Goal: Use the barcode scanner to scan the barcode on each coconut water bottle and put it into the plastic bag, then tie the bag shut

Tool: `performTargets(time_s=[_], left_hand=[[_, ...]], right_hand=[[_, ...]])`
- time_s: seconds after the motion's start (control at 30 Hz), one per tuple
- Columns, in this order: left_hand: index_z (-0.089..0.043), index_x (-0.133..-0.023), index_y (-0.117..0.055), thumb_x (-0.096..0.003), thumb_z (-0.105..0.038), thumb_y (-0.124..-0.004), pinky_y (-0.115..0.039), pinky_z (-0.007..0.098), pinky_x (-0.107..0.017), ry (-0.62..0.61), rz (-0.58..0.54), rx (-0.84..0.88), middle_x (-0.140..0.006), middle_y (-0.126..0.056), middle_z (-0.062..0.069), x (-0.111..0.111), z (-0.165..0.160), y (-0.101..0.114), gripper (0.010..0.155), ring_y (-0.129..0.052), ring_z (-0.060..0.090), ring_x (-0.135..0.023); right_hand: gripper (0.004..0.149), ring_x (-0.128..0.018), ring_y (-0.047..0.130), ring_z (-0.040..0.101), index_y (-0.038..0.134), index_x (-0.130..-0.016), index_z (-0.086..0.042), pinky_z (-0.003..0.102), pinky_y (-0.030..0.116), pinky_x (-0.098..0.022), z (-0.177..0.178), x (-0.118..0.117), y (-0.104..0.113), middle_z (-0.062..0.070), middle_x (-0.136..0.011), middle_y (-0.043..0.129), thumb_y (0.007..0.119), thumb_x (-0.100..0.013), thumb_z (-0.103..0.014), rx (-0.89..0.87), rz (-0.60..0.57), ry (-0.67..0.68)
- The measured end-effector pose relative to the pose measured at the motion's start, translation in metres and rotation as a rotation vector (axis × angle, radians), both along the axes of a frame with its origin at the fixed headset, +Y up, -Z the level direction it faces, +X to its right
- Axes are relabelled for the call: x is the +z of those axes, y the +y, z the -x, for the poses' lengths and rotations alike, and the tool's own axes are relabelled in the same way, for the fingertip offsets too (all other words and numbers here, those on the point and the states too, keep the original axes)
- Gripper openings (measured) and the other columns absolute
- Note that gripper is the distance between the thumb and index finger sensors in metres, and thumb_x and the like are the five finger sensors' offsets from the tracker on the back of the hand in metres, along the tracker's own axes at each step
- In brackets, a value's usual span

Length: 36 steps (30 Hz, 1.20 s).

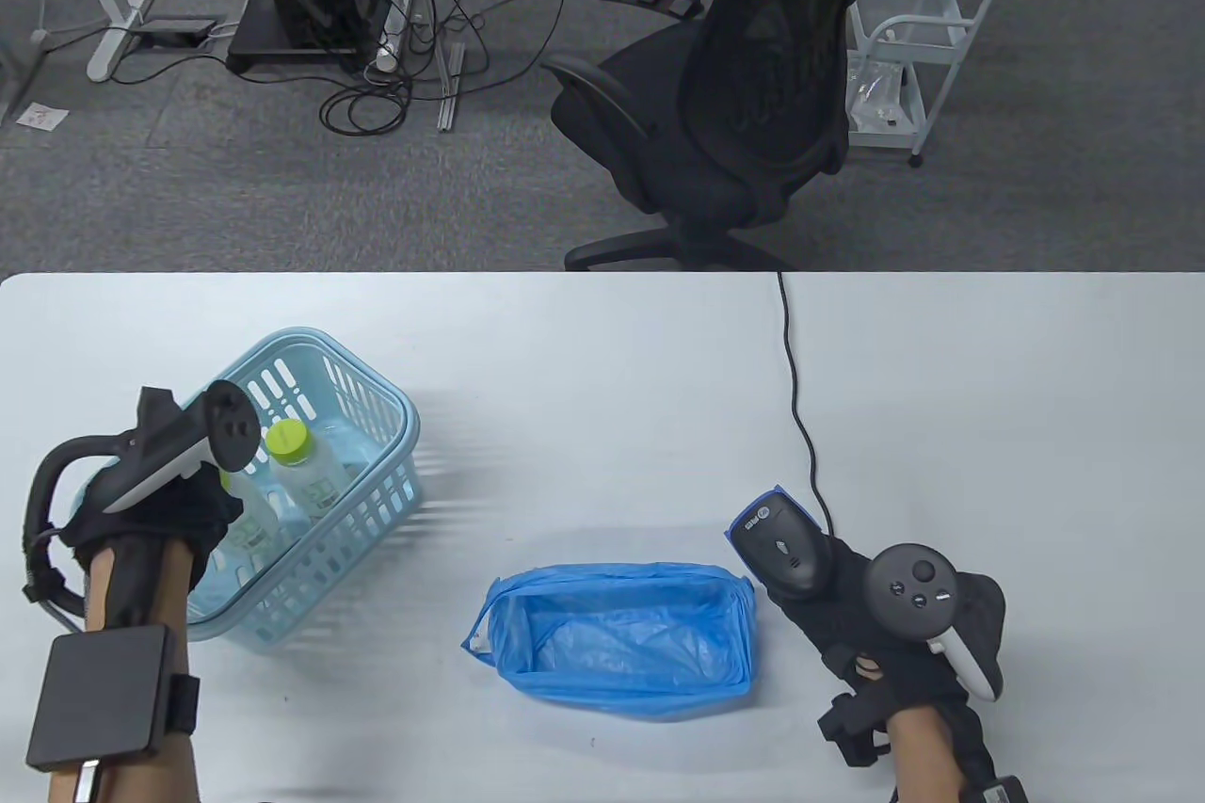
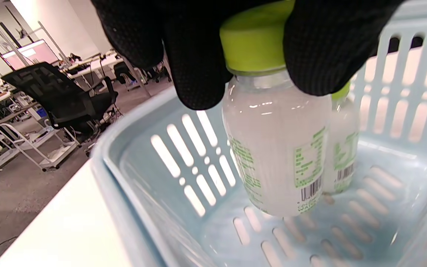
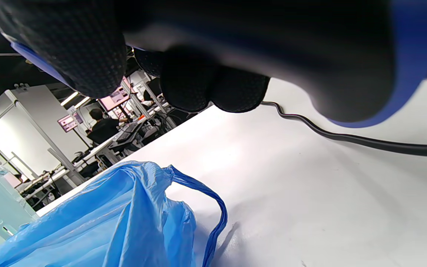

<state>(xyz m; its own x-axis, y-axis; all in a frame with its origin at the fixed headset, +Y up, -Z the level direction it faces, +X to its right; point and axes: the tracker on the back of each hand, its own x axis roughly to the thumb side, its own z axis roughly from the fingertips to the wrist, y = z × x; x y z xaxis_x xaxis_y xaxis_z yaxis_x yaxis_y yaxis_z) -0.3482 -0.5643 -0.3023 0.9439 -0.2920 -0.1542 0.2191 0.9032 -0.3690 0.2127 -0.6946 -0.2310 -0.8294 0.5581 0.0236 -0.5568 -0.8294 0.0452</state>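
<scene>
Black knit glove fabric, dotted with a fine grip texture, fills the top of the left wrist view: the left hand [image 2: 235,48] has its fingers [image 2: 332,48] curled over the smooth lime-green cap of a coconut water bottle [image 2: 276,144], pinching it from both sides. Below the fingertips the bottle hangs upright, a rounded clear plastic body full of cloudy white liquid, with a green-printed label and a barcode low on its side. It sits inside the basket [image 2: 132,155], its base seemingly just off the slotted floor. Just behind it, beyond the fingers, stands a second bottle [image 2: 343,155] of the same kind.

That basket is pale blue moulded plastic, rectangular with rounded corners and slotted walls.

Over on the other side, the right hand [image 1: 871,615] has its fingers wrapped round the handle of the barcode scanner [image 1: 781,549], a dark grey body edged in blue, its black cable [image 1: 800,408] running away across the table [image 1: 602,351]. Just left of those fingers lies the plastic bag [image 1: 617,629], thin crinkly blue film, its mouth spread open into a rough rectangle, 1 loop handle visible in the right wrist view.

Matte white covers the tabletop. Beyond it there is grey carpet, a black mesh office chair [image 1: 725,106], a white wire trolley [image 1: 908,40] and tangled cables on the floor.
</scene>
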Motion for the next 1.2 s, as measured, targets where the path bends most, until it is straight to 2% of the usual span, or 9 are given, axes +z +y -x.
performTargets(time_s=[0.3,0.4,0.47,0.67,0.93,1.03,1.2], left_hand=[[-0.020,-0.120,-0.052,-0.0611,-0.047,-0.084,-0.067,0.056,-0.077,-0.082,-0.187,0.022,-0.117,-0.068,0.005,0.039,-0.044,0.086,0.073,-0.088,0.024,-0.095],[-0.017,-0.120,-0.053,-0.0619,-0.050,-0.081,-0.067,0.057,-0.075,-0.134,-0.256,0.084,-0.115,-0.069,0.006,0.047,-0.066,0.102,0.073,-0.087,0.025,-0.092],[-0.016,-0.119,-0.053,-0.0619,-0.051,-0.080,-0.068,0.057,-0.075,-0.178,-0.278,0.133,-0.113,-0.070,0.006,0.048,-0.080,0.104,0.072,-0.088,0.025,-0.090],[-0.014,-0.117,-0.057,-0.0614,-0.055,-0.079,-0.071,0.057,-0.071,-0.322,-0.335,0.333,-0.109,-0.074,0.007,0.043,-0.129,0.088,0.072,-0.090,0.024,-0.084],[-0.012,-0.114,-0.062,-0.0603,-0.059,-0.077,-0.076,0.057,-0.067,-0.462,-0.369,0.392,-0.102,-0.080,0.006,0.028,-0.209,0.052,0.073,-0.094,0.022,-0.078],[-0.012,-0.113,-0.064,-0.0599,-0.060,-0.076,-0.078,0.056,-0.065,-0.490,-0.355,0.413,-0.101,-0.082,0.006,0.022,-0.230,0.042,0.073,-0.096,0.021,-0.076],[-0.011,-0.113,-0.065,-0.0601,-0.059,-0.076,-0.079,0.056,-0.064,-0.487,-0.337,0.458,-0.100,-0.083,0.007,0.017,-0.243,0.035,0.072,-0.097,0.022,-0.074]], right_hand=[[0.048,-0.075,0.097,0.023,0.075,-0.092,-0.024,0.055,0.076,-0.065,0.000,0.000,0.001,-0.005,-0.079,0.093,0.087,-0.052,-0.047,-0.058,-0.035,0.003],[0.048,-0.074,0.097,0.023,0.075,-0.092,-0.024,0.055,0.076,-0.065,0.003,0.000,0.002,-0.005,-0.079,0.093,0.087,-0.052,-0.047,-0.069,-0.042,0.022],[0.047,-0.074,0.098,0.023,0.075,-0.092,-0.024,0.054,0.076,-0.065,0.004,0.000,0.002,-0.005,-0.078,0.093,0.086,-0.052,-0.047,-0.078,-0.053,0.034],[0.046,-0.073,0.098,0.022,0.076,-0.090,-0.025,0.054,0.077,-0.064,0.009,-0.001,-0.001,-0.006,-0.077,0.094,0.086,-0.052,-0.048,-0.096,-0.078,0.094],[0.045,-0.072,0.099,0.021,0.077,-0.090,-0.026,0.053,0.078,-0.064,0.014,-0.004,-0.004,-0.006,-0.076,0.094,0.085,-0.052,-0.049,-0.219,-0.075,0.248],[0.045,-0.072,0.099,0.021,0.077,-0.089,-0.026,0.053,0.078,-0.064,0.013,-0.004,-0.005,-0.007,-0.076,0.094,0.085,-0.052,-0.049,-0.249,-0.065,0.264],[0.044,-0.071,0.099,0.021,0.077,-0.089,-0.026,0.053,0.078,-0.064,0.010,-0.006,-0.007,-0.007,-0.075,0.094,0.085,-0.052,-0.049,-0.319,-0.059,0.288]])
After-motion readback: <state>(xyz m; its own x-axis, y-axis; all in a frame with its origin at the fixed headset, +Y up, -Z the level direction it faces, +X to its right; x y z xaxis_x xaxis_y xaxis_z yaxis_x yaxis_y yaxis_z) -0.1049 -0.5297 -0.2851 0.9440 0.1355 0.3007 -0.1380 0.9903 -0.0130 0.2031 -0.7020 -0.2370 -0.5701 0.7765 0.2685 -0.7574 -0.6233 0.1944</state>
